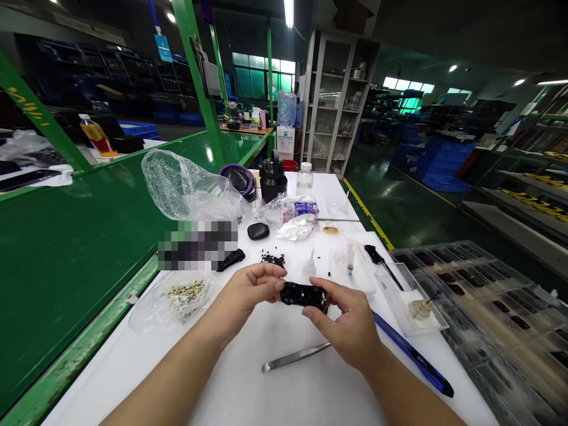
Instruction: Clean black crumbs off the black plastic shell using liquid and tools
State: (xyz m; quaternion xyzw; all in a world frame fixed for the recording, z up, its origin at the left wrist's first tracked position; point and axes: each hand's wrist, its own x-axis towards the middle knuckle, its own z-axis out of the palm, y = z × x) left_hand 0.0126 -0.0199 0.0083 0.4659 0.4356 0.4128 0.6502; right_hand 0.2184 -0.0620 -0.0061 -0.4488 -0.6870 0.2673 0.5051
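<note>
Between both hands I hold a small black plastic part (302,294), shaped like a toy car chassis, above the white table. My left hand (252,290) pinches its left end with thumb and fingertips. Around its right end curl the fingers of my right hand (348,316). Metal tweezers (293,358) lie below, partly hidden by my right hand. Just beyond the part is a heap of tiny black pieces (274,259). A clear bag of small gold-coloured pieces (189,293) rests left of my left wrist. Another black part (231,259) lies farther back.
A blue utility knife (415,355) and a clear tray (435,316) with a small bottle lie at right. Beyond are a squeeze bottle (310,266), a syringe (350,260), a screwdriver (384,263), tissues (297,228), a black flask (273,180) and a large plastic bag (186,189).
</note>
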